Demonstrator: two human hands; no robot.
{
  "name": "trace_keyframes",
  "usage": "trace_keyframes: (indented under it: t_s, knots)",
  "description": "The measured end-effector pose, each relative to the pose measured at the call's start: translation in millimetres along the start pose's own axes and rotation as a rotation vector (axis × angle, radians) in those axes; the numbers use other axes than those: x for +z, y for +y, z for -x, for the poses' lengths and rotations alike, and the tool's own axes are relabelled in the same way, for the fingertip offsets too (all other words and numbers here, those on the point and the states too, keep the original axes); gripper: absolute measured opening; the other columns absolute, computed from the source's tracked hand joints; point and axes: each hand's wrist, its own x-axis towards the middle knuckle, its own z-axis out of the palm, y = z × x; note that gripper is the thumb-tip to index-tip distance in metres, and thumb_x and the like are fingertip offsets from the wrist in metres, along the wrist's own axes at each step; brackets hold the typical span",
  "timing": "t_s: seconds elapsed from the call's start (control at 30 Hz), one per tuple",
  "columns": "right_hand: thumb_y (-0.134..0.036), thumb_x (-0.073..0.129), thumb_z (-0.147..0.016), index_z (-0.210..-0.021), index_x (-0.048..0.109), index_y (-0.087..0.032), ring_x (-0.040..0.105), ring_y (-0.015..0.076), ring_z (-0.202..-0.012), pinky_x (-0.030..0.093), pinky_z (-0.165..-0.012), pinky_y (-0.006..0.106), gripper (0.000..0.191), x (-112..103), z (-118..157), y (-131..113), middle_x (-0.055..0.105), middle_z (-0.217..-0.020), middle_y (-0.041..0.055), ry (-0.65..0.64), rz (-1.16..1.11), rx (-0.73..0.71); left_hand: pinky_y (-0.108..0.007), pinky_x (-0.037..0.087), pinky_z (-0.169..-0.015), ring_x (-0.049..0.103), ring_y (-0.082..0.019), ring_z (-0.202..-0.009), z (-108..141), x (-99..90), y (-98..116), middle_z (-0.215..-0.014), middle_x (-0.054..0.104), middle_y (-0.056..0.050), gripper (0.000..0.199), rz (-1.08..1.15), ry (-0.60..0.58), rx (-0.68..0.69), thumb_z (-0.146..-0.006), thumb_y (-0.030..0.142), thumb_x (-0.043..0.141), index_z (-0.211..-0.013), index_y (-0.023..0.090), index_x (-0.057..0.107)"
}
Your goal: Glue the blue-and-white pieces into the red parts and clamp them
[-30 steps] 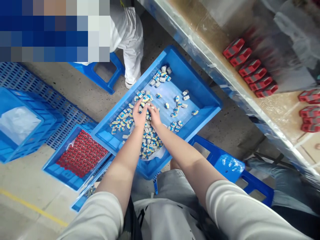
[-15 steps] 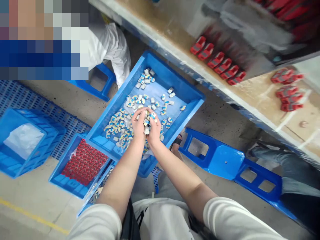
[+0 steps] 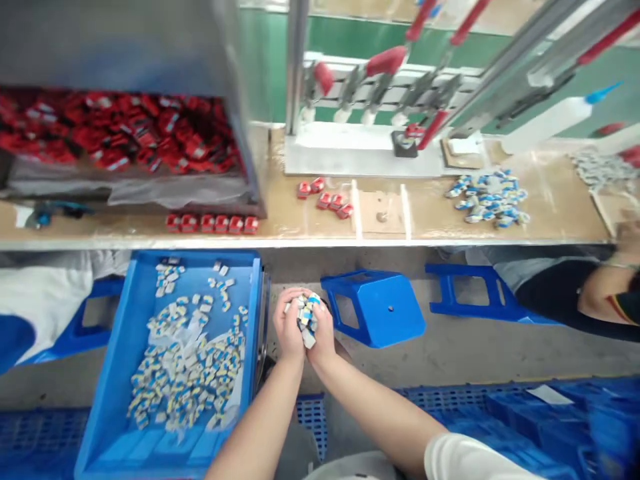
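Cupped together, my left hand (image 3: 290, 327) and my right hand (image 3: 323, 333) hold a heap of small white, blue and yellow plastic parts (image 3: 306, 319). Both hands are closed around the heap, above the floor between a blue crate and a blue stool. The blue crate (image 3: 113, 363) on the left contains many more of the same small parts (image 3: 195, 380), some lying on clear plastic film. Fingers partly cover the lower pieces in my hands.
A workbench (image 3: 295, 233) runs across ahead, with red parts (image 3: 213, 224), a pile of blue-and-white parts (image 3: 493, 200) and red-handled toggle clamps (image 3: 387, 63). Blue stools (image 3: 393, 310) stand below its edge. People sit at left and right; one forearm (image 3: 600, 290) shows at right.
My hands have moved from above the crate to its right, carrying the parts. The view has turned toward the workbench, and the crate now appears at the left.
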Motion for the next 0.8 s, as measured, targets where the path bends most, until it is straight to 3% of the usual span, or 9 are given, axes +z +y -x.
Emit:
trace_keyframes:
  t_s: [0.4,0.57,0.7,0.8]
  knots:
    - [-0.044,0.076,-0.081,-0.096,0.074,-0.023,0.076,0.0195,-0.094,0.063,-0.088,0.031,0.025,-168,-175,-246,0.079,-0.098,0.0009,0.475,-0.363,-0.409,-0.042,0.056,-0.104,0.073,-0.026,-0.111,-1,373.9,-17,-0.108,0.078,-0.007,0.02,0.046,-0.641,0.017,-0.099,0.035,0.058,-0.096,0.023,0.075]
    - [-0.046,0.074,-0.084,-0.102,0.073,-0.02,0.074,0.0183,-0.092,0.062,-0.086,0.03,0.032,-226,-256,-338,0.078,-0.098,0.0018,0.531,-0.4,-0.584,-0.04,0.056,-0.103,0.074,-0.024,-0.107,-10,517.4,-29,-0.106,0.079,-0.008,0.022,0.133,-0.752,0.017,-0.099,0.036,0.056,-0.099,0.022,0.073]
    - [-0.048,0.069,-0.088,-0.11,0.071,-0.019,0.073,0.0207,-0.1,0.061,-0.095,0.035,0.036,-259,-323,-400,0.076,-0.106,0.0041,0.494,-0.32,-0.717,-0.038,0.055,-0.105,0.073,-0.023,-0.11,-32,607.0,-34,-0.11,0.079,-0.008,0.023,0.151,-0.76,0.119,-0.101,0.035,0.056,-0.102,0.02,0.073]
    - [-0.045,0.071,-0.086,-0.117,0.069,-0.021,0.071,0.0217,-0.112,0.057,-0.106,0.038,0.039,-277,-371,-425,0.074,-0.118,0.0058,0.452,-0.222,-0.844,-0.038,0.054,-0.108,0.072,-0.024,-0.114,-53,643.5,-42,-0.114,0.078,-0.009,0.024,0.072,-0.778,0.264,-0.102,0.034,0.055,-0.105,0.019,0.074]
